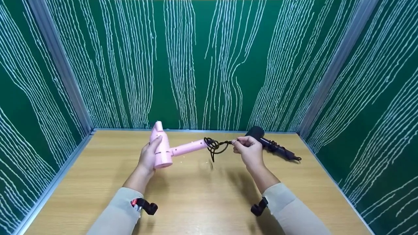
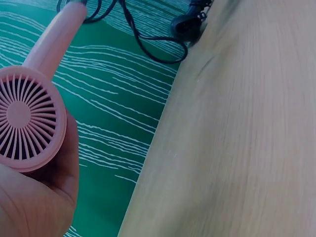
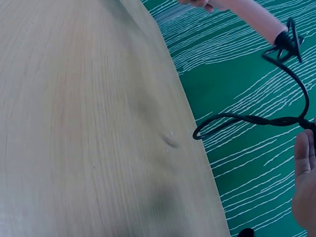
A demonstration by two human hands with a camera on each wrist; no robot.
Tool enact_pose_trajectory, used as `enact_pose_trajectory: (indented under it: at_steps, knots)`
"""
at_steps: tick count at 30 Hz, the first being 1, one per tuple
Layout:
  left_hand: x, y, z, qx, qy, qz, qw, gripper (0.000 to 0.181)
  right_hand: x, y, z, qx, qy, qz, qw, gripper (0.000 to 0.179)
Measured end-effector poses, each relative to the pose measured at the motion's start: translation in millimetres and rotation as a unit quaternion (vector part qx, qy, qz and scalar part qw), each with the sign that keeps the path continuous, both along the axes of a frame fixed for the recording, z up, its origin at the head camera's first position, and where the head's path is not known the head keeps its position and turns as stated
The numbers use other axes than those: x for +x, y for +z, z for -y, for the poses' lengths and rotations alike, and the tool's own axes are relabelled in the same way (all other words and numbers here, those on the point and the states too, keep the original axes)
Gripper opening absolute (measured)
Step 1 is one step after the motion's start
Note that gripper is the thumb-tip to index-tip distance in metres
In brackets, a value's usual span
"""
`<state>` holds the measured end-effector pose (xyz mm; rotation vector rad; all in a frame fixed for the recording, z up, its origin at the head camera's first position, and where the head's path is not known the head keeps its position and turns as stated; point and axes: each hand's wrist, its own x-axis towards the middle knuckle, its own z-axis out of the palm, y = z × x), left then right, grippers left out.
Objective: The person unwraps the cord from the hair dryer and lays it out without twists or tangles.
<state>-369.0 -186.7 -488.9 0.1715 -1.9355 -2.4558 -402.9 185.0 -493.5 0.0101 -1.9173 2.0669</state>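
Note:
A pink hair dryer point(image 1: 162, 147) is held off the table in my left hand point(image 1: 148, 156), which grips its barrel. Its handle point(image 1: 189, 148) points right, and a black cord point(image 1: 213, 145) hangs in loops from the handle's end. My right hand point(image 1: 249, 151) pinches the cord between thumb and fingertips. In the left wrist view the dryer's round vented end point(image 2: 19, 114) faces the camera. The right wrist view shows a twisted cord loop point(image 3: 247, 119) beside the right fingers point(image 3: 303, 158). A black hair dryer point(image 1: 277, 150) lies behind the right hand, cord wound about its handle.
The wooden table point(image 1: 202, 202) is bounded by green walls point(image 1: 209, 65) with white wavy lines at the back and both sides. Grey metal posts point(image 1: 60, 58) stand at the back corners. Small cameras point(image 1: 259, 207) are strapped to both wrists.

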Motion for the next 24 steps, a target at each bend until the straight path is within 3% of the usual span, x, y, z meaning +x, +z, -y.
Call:
enact_pose_trajectory:
  at_steps: [4,14,18,24]
  knots:
    - [0.5,0.4,-0.1,-0.008,-0.029,-0.003,0.9996,0.061,-0.2,-2.3,-2,0.006,0.006,0.015,0.9998,0.012]
    - [4.6,5.6,-0.7,-0.037,-0.118,0.000,0.9923,0.053,-2.7,-5.3,-6,0.010,0.019,0.005,0.9998,0.012]
    - [7.0,9.6,-1.4,-0.082,-0.129,0.002,0.9883,0.058,-2.7,-3.0,-6,0.009,0.022,0.008,0.9997,0.012]
    - [12.0,15.9,-5.0,-0.162,-0.116,0.005,0.9800,0.070,-4.9,-0.1,-7,0.010,0.021,0.008,0.9997,0.011]
